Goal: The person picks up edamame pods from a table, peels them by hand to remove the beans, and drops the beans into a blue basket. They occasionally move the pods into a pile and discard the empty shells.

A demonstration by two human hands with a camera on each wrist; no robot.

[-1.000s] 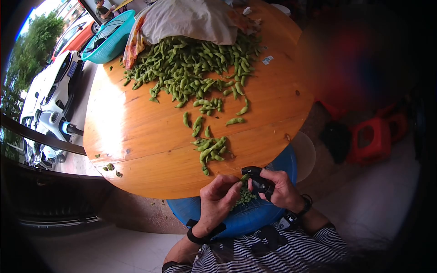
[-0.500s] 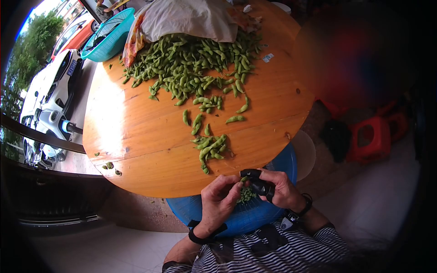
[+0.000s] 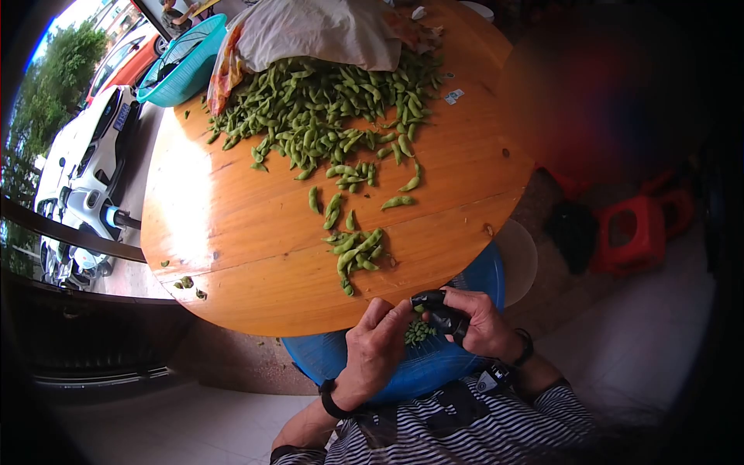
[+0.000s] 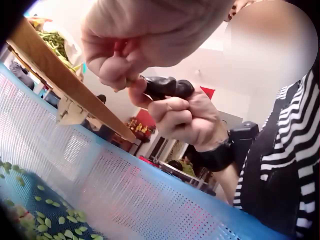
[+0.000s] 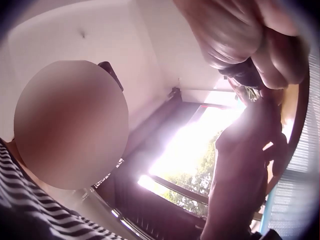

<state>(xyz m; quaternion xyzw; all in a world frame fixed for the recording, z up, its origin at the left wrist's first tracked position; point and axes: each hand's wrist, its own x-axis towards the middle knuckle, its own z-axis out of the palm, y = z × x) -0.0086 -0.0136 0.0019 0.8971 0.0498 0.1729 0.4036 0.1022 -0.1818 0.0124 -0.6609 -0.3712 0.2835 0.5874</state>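
Both hands meet over a blue mesh basket (image 3: 310,360) at the table's near edge. My left hand (image 3: 377,345) pinches one end of a green soybean pod (image 3: 419,308), its fingertips hiding much of it. Black coverings (image 3: 448,322) wrap the thumb and a finger of my right hand (image 3: 487,329), which grips the pod's other end. In the left wrist view the fingertips of both hands touch around the pod. Shelled green beans (image 4: 62,220) lie in the basket below.
On the round wooden table (image 3: 256,232) lie a large heap of soybean pods (image 3: 325,116) under a pale cloth bag (image 3: 318,35) and a smaller cluster (image 3: 358,252) nearer me. A teal basket (image 3: 182,70) stands far left; a red stool (image 3: 632,236) is at right.
My left hand has turned so its back shows more, and its fingers have closed in toward the right hand. Less of the pod shows now. The right hand has barely moved.
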